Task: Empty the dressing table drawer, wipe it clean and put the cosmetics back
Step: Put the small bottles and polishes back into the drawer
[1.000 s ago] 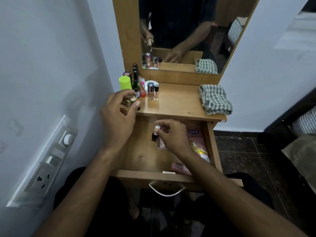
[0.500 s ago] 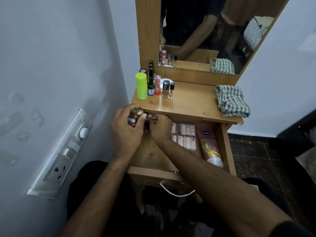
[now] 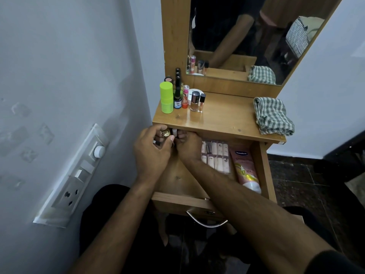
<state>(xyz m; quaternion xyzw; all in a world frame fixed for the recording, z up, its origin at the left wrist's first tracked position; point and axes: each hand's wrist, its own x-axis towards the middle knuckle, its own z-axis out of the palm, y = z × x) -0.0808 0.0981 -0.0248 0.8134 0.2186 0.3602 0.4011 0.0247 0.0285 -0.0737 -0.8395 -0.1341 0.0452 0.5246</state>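
Both hands meet at the back-left corner of the open drawer (image 3: 262,165), under the tabletop edge: left hand (image 3: 151,155) curls round a small gold-capped bottle (image 3: 165,133), cap up and tilted toward the mirror. Right hand (image 3: 187,147) curls beside it near a small white-capped item (image 3: 174,132); whether it grips it can't be told. Pink Vaseline tube (image 3: 245,171) lies lengthwise along the drawer's right side, white cap toward the person, nail strips (image 3: 216,156) just left of it.

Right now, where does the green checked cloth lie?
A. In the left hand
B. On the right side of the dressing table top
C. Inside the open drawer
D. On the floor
B: the green checked cloth lies folded on the right of the dressing table top, above the open drawer.
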